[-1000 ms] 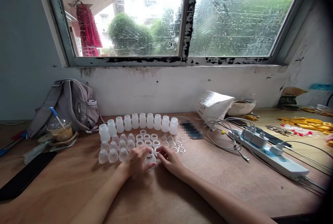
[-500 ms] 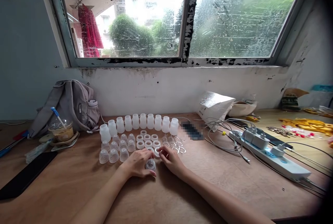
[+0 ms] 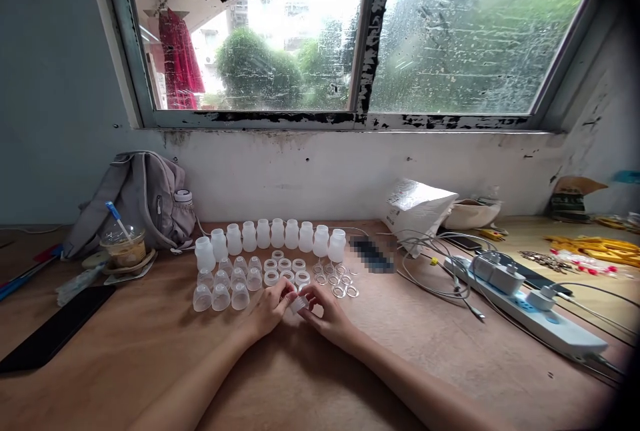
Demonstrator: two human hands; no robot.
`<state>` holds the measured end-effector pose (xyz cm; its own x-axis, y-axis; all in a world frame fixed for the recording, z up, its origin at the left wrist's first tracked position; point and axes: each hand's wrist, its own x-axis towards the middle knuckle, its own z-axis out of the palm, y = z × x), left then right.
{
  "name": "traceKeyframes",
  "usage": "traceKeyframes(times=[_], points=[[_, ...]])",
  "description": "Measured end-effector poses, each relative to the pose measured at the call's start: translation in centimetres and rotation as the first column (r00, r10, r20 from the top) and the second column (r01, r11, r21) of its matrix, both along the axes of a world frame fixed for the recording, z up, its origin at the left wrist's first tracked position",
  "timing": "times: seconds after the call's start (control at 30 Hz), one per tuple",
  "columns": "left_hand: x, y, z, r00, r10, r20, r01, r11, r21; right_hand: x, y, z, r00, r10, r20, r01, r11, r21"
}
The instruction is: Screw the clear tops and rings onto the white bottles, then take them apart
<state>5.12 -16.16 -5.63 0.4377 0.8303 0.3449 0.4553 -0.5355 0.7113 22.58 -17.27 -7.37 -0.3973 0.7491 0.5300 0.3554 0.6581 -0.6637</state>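
Between my two hands is a small translucent piece (image 3: 299,304), tilted just above the table. My left hand (image 3: 273,304) pinches its left side, and my right hand (image 3: 323,311) grips it from the right. Beyond the hands lie white rings (image 3: 271,277) in rows, partly hidden by my fingers. Clear domed caps (image 3: 221,296) stand in rows to the left. Thin flat rings (image 3: 339,291) lie to the right. A curved line of frosted bottles (image 3: 263,234) stands behind them all.
At the left are a grey backpack (image 3: 145,197), a drink cup (image 3: 124,247) and a black flat object (image 3: 60,327). Tangled cables (image 3: 425,264), a power strip (image 3: 530,311) and a silvery bag (image 3: 420,207) are at the right, with yellow items (image 3: 595,249) beyond.
The translucent piece, earlier low beside my left hand, is now tilted between both hands. My right hand has moved in from the white rings to grip it. The view has shifted slightly.
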Motion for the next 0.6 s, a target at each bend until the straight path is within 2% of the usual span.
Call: traceKeyframes(times=[0.13, 0.2, 0.3, 0.37, 0.47, 0.6], points=[[1.0, 0.1, -0.8, 0.968, 0.008, 0.251, 0.043, 0.98, -0.195, -0.2, 0.1, -0.1, 0.996, 0.009, -0.089, -0.016, 0.997, -0.076], [1.4, 0.2, -1.2, 0.945, 0.026, 0.327, 0.051, 0.973, -0.226, -0.2, 0.3, -0.3, 0.992, -0.032, -0.124, 0.018, 0.994, -0.109], [1.7, -0.1, -1.2, 0.921, 0.111, 0.374, -0.017, 0.97, -0.244, -0.2, 0.7, -0.6, 0.98, -0.134, -0.148, 0.114, 0.984, -0.136], [1.7, -0.5, -0.9, 0.934, 0.114, 0.338, -0.041, 0.976, -0.214, -0.1, 1.0, -0.7, 0.972, -0.179, -0.149, 0.158, 0.977, -0.142], [1.7, -1.2, -0.5, 0.98, 0.037, 0.195, -0.013, 0.992, -0.123, -0.1, 1.2, -0.8, 0.965, -0.224, -0.137, 0.205, 0.969, -0.136], [1.8, -1.6, -0.6, 0.997, 0.035, 0.063, -0.034, 0.999, -0.013, -0.1, 1.2, -1.1, 0.97, -0.221, -0.098, 0.209, 0.971, -0.118]])
